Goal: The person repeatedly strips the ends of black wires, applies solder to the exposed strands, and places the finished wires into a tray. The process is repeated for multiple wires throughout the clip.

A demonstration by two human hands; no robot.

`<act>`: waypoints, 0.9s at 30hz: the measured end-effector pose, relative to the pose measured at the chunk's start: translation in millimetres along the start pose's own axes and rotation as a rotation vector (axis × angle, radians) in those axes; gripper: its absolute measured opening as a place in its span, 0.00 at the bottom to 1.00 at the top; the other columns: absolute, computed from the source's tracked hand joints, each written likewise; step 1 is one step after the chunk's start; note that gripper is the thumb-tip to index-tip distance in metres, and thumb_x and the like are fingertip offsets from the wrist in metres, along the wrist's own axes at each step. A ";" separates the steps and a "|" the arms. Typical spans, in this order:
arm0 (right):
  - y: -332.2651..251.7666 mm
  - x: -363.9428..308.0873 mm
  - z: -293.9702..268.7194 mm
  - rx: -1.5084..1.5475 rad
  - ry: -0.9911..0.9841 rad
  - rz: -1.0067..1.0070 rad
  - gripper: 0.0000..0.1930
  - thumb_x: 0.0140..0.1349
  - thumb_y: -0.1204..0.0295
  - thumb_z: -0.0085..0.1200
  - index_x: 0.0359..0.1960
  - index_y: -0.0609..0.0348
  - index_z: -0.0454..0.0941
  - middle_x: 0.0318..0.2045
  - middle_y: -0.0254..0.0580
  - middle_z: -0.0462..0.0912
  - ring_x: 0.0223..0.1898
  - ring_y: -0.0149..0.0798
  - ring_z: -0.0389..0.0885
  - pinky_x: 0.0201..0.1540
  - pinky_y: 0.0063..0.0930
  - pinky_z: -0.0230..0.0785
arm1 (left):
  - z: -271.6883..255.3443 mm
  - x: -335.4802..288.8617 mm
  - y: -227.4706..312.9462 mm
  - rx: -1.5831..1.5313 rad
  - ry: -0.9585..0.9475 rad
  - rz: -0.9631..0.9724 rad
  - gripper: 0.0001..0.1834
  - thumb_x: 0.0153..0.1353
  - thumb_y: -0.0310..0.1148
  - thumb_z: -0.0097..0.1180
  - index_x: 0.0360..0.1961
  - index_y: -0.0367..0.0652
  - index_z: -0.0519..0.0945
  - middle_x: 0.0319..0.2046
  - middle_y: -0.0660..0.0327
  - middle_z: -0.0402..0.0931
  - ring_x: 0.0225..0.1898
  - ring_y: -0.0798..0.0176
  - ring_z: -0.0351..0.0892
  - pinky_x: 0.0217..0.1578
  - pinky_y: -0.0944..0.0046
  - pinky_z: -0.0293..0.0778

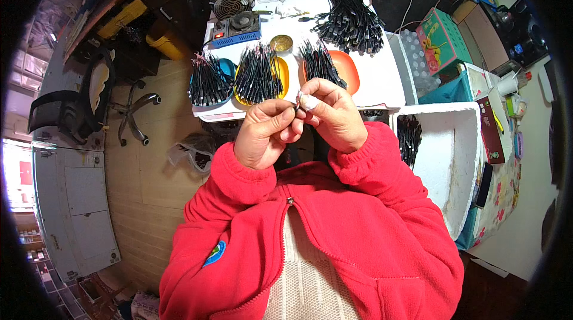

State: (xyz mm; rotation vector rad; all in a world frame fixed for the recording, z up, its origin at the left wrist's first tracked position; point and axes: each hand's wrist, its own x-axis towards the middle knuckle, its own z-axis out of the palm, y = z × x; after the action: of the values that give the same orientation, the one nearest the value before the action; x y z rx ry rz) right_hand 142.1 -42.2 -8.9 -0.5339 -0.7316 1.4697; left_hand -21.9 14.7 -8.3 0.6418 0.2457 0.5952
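Observation:
My left hand (266,131) and my right hand (335,118) meet in front of my chest, at the table's near edge. Both are closed, thumbs and fingers pinching a small dark piece (297,107) between them; its kind is too small to make out. White wrap covers my right thumb tip. Just beyond are three bundles of short black cables with plugs: one in a blue tray (229,67), one in a yellow tray (283,69) and one in an orange tray (347,72). Neither hand touches these trays.
On the white table (382,81) stand a blue-fronted device (237,34), a small round tin (281,43) and a large heap of black cables (349,24). A white foam box (444,159) holds more cables at right. An office chair (89,99) stands left.

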 end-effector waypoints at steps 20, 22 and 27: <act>-11.6 -9.5 16.5 -0.277 0.050 -0.065 0.05 0.65 0.79 0.52 0.40 0.66 0.73 0.36 0.38 0.79 0.35 0.27 0.78 0.42 0.21 0.71 | -8.2 -4.3 1.6 -0.054 -0.024 -0.044 0.07 0.63 0.24 0.54 0.40 0.32 0.80 0.31 0.56 0.80 0.26 0.69 0.74 0.28 0.72 0.68; -12.6 -9.1 16.3 -0.286 0.029 -0.089 0.05 0.65 0.79 0.52 0.40 0.66 0.73 0.35 0.38 0.79 0.35 0.28 0.78 0.41 0.21 0.71 | -8.7 -3.5 1.2 -0.048 -0.044 -0.065 0.07 0.63 0.24 0.55 0.40 0.33 0.81 0.32 0.56 0.80 0.27 0.69 0.75 0.28 0.72 0.68; -7.6 -7.0 7.4 -0.065 0.066 0.057 0.05 0.65 0.75 0.53 0.39 0.63 0.74 0.33 0.37 0.79 0.33 0.28 0.78 0.34 0.18 0.67 | -5.8 -1.9 -6.8 0.132 0.021 0.115 0.08 0.63 0.24 0.56 0.41 0.33 0.81 0.32 0.56 0.81 0.27 0.70 0.76 0.27 0.75 0.69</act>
State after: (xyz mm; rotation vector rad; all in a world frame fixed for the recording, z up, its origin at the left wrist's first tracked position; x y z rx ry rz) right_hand 142.3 -50.3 0.9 -0.6554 -0.7187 1.4782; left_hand -22.6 12.1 -17.0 0.7814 0.2703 0.7002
